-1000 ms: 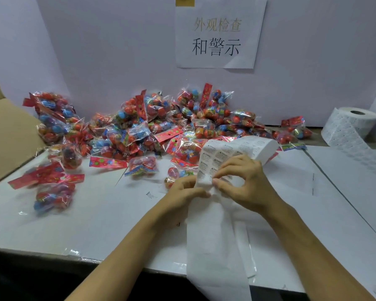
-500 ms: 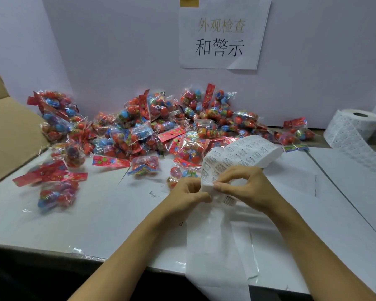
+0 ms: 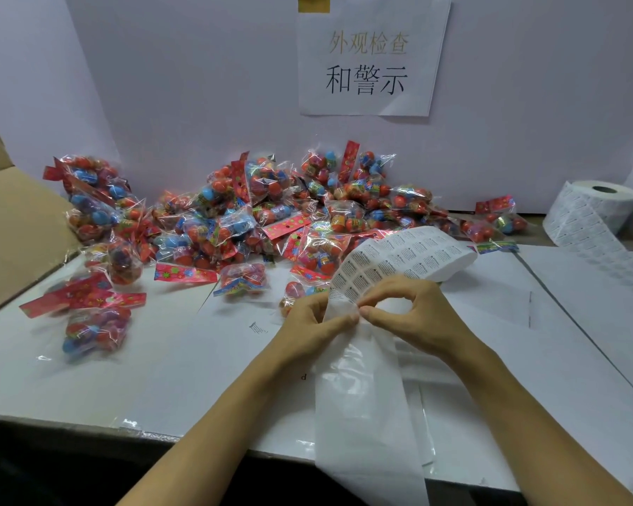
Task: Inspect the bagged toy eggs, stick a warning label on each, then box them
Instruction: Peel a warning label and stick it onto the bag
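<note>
The label strip [image 3: 399, 257] is pinched by the left hand [image 3: 315, 319] and right hand [image 3: 410, 315] near the table's front edge. Since a second ago, more bare backing has been drawn down; a warning label is probably being peeled. The bagged toy eggs [image 3: 256, 217] lie heaped along the back edge, unlabelled.

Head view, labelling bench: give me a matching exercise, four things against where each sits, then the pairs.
Things:
1. label strip
2. label roll
3. cardboard box
4. paper sign

Places:
A. far right of the table, standing
B. on the back wall
C. left edge of the table
D. held in both hands, centre

Pairs: 1-D, 2-A, 3-C, 4-B
</note>
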Motion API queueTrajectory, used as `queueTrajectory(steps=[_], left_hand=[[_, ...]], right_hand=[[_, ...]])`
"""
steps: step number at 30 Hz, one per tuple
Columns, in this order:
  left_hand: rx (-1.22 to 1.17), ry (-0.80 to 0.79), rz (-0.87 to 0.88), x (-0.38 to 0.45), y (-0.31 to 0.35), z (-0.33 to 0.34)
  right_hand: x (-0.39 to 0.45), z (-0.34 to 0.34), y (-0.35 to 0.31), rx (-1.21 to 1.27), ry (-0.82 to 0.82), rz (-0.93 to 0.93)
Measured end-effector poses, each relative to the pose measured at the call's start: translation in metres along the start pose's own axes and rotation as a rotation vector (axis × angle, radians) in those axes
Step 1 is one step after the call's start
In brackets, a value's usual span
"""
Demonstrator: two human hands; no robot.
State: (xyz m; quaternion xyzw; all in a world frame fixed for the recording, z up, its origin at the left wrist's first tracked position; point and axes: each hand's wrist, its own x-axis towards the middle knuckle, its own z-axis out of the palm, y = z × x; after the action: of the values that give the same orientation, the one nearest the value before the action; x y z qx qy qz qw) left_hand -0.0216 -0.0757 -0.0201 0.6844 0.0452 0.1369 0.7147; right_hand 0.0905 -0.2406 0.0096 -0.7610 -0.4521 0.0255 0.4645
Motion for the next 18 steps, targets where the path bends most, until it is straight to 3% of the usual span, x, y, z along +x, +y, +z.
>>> queueTrajectory(steps=[12, 18], left_hand=[[0.051, -0.097, 0.034, -0.0013, -0.0001, -0.0010], [0.026, -0.119, 0.021, -0.0028, -0.0013, 0.0003]], right_hand=[[-0.0002, 0.0007, -0.0034, 0.001, -0.005, -0.027], [-0.0005, 0.0014, -0.0040, -0.015, 0.073, -0.015]])
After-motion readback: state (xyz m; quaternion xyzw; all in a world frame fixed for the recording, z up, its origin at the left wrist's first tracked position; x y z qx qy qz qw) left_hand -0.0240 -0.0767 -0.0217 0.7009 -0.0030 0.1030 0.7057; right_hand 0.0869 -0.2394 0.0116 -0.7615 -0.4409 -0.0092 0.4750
